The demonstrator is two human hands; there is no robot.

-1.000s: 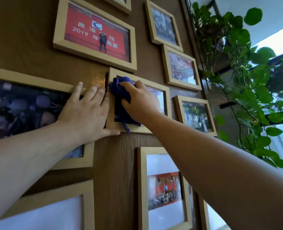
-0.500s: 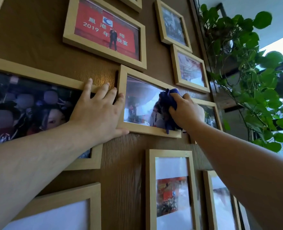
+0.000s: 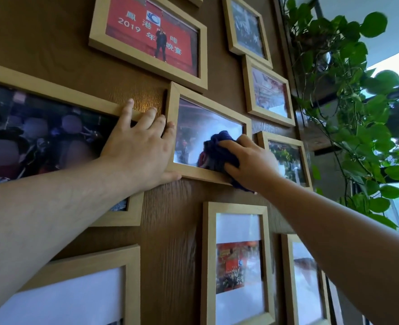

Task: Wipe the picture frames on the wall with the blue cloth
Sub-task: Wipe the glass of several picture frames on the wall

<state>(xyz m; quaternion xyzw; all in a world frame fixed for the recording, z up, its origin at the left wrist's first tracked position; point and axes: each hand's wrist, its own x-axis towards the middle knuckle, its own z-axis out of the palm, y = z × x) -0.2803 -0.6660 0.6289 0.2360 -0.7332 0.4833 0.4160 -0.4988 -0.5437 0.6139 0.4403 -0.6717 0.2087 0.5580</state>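
Several light wooden picture frames hang on a brown wood-grain wall. My right hand (image 3: pixel 250 163) presses a bunched dark blue cloth (image 3: pixel 214 150) against the lower right of the glass of the middle frame (image 3: pixel 173 109). My left hand (image 3: pixel 139 151) lies flat with spread fingers against that frame's left edge, its thumb under the bottom rail, and it also covers the corner of the large dark-photo frame (image 3: pixel 53 90) to the left. A red-photo frame (image 3: pixel 147 64) hangs just above.
More frames surround the middle one: two at upper right (image 3: pixel 268 116), a small one (image 3: pixel 263 137) just right of my right hand, three below (image 3: pixel 207 254). A leafy green trailing plant (image 3: pixel 348 109) hangs at the right by a bright window.
My right hand swept the cloth from the middle frame's upper left to its right side, then slightly back left and down. The left hand stayed on the frame's left edge. The view shifted.
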